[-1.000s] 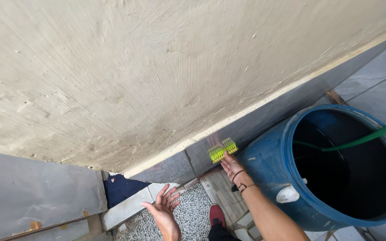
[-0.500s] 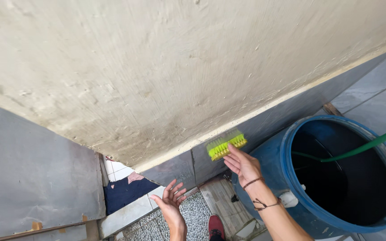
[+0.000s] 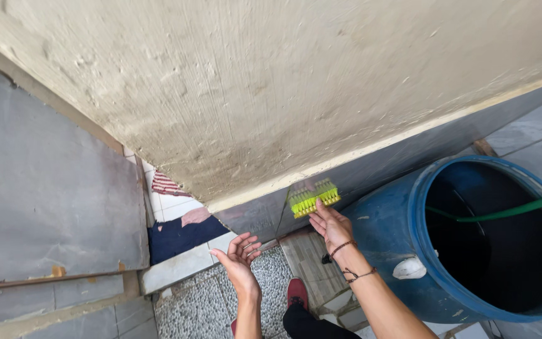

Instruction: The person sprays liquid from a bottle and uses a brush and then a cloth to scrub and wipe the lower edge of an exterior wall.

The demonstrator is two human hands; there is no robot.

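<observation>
While the right hand (image 3: 330,227) gripped a green brush (image 3: 312,199) and pressed its bristles against the dark tiled strip just under the plaster wall (image 3: 271,88), the left hand (image 3: 239,254) hung open, fingers spread, holding nothing, near a blue barrel (image 3: 384,235).

A neon yellow-green scrub brush (image 3: 313,199) stands out against a dark grey tiled band (image 3: 403,164) running beneath a rough, cream-beige plastered wall (image 3: 271,88) streaked with darker grime near its lower edge. A deep blue plastic barrel (image 3: 409,263), black inside, is crossed by a bright green hose (image 3: 509,210), with a white patch on its side. Thin dark cords circle the right hand's (image 3: 332,227) wrist. Underfoot, a floor (image 3: 202,307) of speckled grey-and-white pebbles meets brownish striped tiles; a red shoe (image 3: 296,292) shows. Navy cloth (image 3: 180,237) lies beside pink and red-and-white striped fabric on white tiles.
</observation>
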